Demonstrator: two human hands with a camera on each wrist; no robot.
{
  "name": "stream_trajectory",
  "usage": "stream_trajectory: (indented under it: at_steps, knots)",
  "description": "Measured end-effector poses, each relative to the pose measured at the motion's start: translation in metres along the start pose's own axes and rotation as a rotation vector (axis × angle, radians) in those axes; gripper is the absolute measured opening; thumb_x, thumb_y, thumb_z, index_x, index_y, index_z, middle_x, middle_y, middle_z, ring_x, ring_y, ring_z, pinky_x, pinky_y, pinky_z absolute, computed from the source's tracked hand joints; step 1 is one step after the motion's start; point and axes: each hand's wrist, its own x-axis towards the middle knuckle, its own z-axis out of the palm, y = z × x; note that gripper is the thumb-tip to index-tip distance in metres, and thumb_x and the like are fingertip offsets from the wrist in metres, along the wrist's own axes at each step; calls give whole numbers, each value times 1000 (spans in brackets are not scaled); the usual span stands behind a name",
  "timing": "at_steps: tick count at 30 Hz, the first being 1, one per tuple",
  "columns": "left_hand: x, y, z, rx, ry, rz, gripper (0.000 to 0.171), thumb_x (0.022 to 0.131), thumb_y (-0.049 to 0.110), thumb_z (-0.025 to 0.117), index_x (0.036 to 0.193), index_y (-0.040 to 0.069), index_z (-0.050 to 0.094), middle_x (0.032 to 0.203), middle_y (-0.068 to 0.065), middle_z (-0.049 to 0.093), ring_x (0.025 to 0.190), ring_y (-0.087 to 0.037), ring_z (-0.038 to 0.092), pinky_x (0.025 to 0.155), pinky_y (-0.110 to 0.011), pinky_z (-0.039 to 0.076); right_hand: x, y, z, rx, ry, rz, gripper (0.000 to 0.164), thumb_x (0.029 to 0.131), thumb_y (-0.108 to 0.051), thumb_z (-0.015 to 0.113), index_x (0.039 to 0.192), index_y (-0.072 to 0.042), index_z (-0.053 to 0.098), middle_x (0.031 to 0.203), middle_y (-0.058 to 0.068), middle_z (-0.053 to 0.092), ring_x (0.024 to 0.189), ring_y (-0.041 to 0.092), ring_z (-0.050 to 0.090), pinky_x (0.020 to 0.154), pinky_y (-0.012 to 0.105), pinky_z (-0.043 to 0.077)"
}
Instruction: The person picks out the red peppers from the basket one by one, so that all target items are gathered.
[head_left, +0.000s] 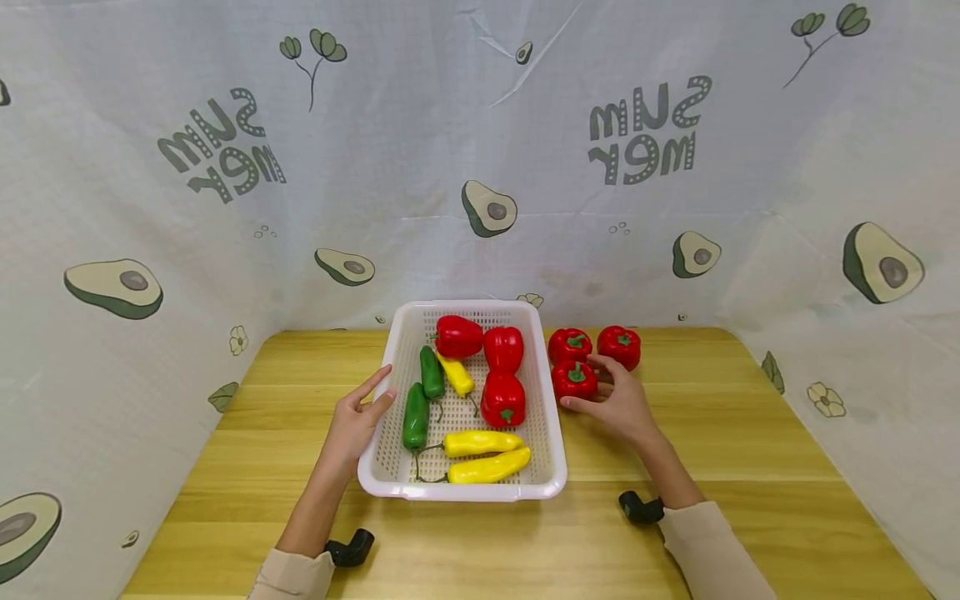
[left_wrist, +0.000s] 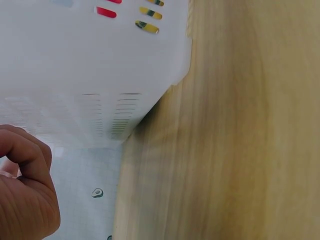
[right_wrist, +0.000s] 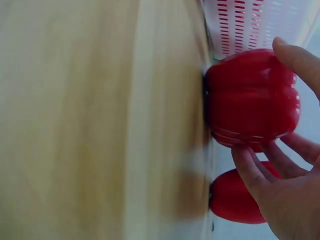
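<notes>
My left hand (head_left: 356, 425) holds the left rim of a white plastic basket (head_left: 462, 492), thumb at the edge; its bent fingers (left_wrist: 30, 155) show in the left wrist view. Inside the basket lie three red bell peppers (head_left: 503, 400), two green chili peppers (head_left: 416, 417) and three yellow chili peppers (head_left: 489, 467). Right of the basket, my right hand (head_left: 621, 406) grips a red bell pepper (head_left: 573, 380) standing on the table, thumb on one side and fingers on the other. Behind it stand a second red bell pepper (head_left: 567, 345) and a third red bell pepper (head_left: 619, 347).
The wooden table (head_left: 720, 433) extends to both sides and in front of the basket. A pale curtain (head_left: 420, 167) printed with avocados rises along the table's back and sides. Black devices (head_left: 349, 548) sit at both wrists.
</notes>
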Motion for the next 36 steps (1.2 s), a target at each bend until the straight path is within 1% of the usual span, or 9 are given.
stream_trajectory:
  at_steps: [6,10,13,19,22,26,29,32,36]
  knots:
    - [0,0,0,2,2,0,49,103,25,65,151,31,54,122,-29,70,96,-36,77,77,-49,65,-1,-9,-8,14,49,-56,88,84,-35,87,152,-4,41,152,24,48,133,45,51,110,58,50]
    - [0,0,-1,-2,-1,1,50,103,26,65,151,32,54,121,-28,71,97,-37,76,78,-49,65,-1,-22,-13,8,88,-102,83,84,-34,86,149,-4,45,151,23,48,133,45,52,110,59,49]
    - [0,1,-1,-6,-4,1,50,103,26,65,151,32,54,123,-28,70,99,-37,76,78,-49,65,-2,-34,-15,10,96,-147,79,85,-32,86,148,-4,48,150,23,50,133,46,52,110,61,49]
    - [-1,0,-1,0,-4,3,50,103,25,65,152,31,53,126,-27,69,101,-36,76,79,-48,65,-3,-57,-12,39,46,-223,75,85,-27,86,147,-6,49,149,20,51,135,44,50,111,62,47]
    - [-2,0,-1,-5,-1,2,50,103,25,64,152,31,53,126,-28,69,100,-36,76,78,-48,65,-3,-66,-7,69,7,-260,73,85,-23,86,146,-7,50,149,18,51,137,41,50,108,60,49]
    - [-2,2,0,-4,6,1,50,103,25,64,152,31,53,126,-28,69,100,-36,76,78,-48,65,-1,-77,4,114,-52,-305,70,85,-19,85,145,-6,51,148,18,52,136,42,53,105,58,51]
    - [-3,2,0,-2,4,2,50,103,24,64,152,31,53,127,-27,68,101,-37,76,79,-47,65,1,-86,14,133,-96,-321,71,84,-19,86,144,-5,51,147,18,53,135,43,54,105,57,51]
    - [-3,2,0,3,4,7,50,104,25,64,152,30,53,127,-27,69,102,-37,76,78,-46,66,3,-94,23,127,-135,-335,70,84,-21,86,144,-6,52,147,19,55,135,42,54,108,55,51]
    - [-2,2,-1,7,3,8,50,104,26,64,152,30,53,125,-27,70,101,-36,76,78,-46,66,7,-102,34,109,-174,-324,68,84,-22,86,143,-8,54,146,18,55,134,42,55,107,55,51]
